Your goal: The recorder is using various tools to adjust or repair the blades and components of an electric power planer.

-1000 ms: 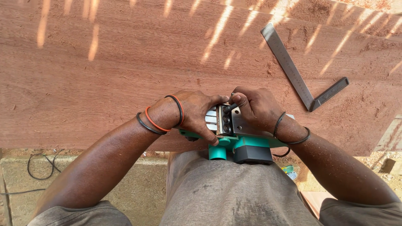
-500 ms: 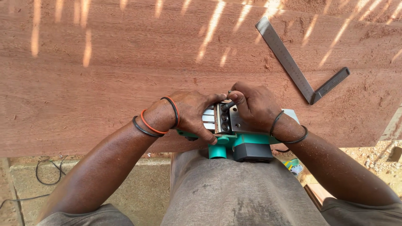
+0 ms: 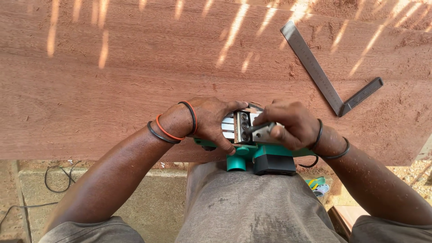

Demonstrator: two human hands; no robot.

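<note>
Your left hand (image 3: pixel 204 119) wraps the upturned electric planer (image 3: pixel 252 150), fingers curled; right hand (image 3: pixel 288 123) pinches a small metal tool (image 3: pixel 261 129) at 12 o'clock. Heavy, rigid; grip the body, avoid blades.

Place: an open-air woodworking shop.
Wood: a broad reddish plank (image 3: pixel 135 81) fills the view, dusted with shavings and sawdust.
Tools: a metal try square (image 3: pixel 324 76) lies on the plank; a green electric planer (image 3: pixel 252 150) sits upside down at its near edge, blades up.
Light: streaks of sun fall across the wood.
Ground: bare concrete slab (image 3: pixel 148 202) below, with a black cable (image 3: pixel 56 180) trailing over it, sandy dirt to the right.
</note>
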